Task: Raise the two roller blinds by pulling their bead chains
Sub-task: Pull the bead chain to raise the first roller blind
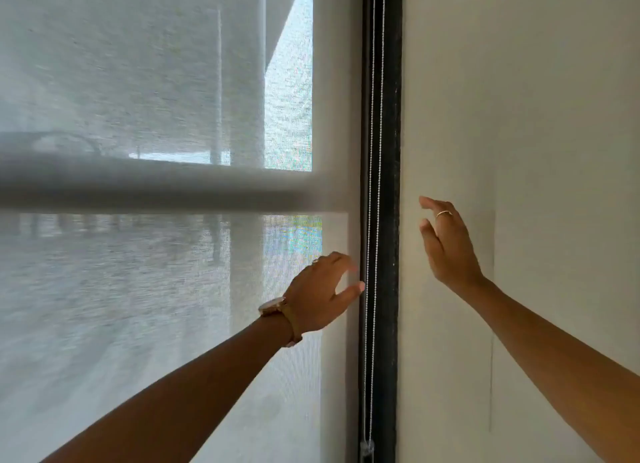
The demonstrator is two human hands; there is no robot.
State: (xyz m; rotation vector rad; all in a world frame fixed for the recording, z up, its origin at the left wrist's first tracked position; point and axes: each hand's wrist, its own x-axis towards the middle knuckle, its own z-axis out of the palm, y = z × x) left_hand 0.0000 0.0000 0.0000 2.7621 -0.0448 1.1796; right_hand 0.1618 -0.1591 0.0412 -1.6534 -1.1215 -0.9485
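Note:
A sheer grey roller blind (156, 289) hangs down over the window on the left, with the window's bars showing through it. A thin metal bead chain (373, 185) runs down as a double strand in front of the dark window frame (389, 220), ending at a small holder (367, 448) near the bottom. My left hand (320, 291), with a watch on the wrist, is open, its fingertips close to the chain's left side. My right hand (446, 244), wearing a ring, is raised and open to the right of the frame, apart from the chain. A second blind is not visible.
A plain cream wall (536, 151) fills the right side, with a faint vertical seam (491, 358). The blind's right edge lies just left of the dark frame. Outside, a pale building and columns show blurred through the fabric.

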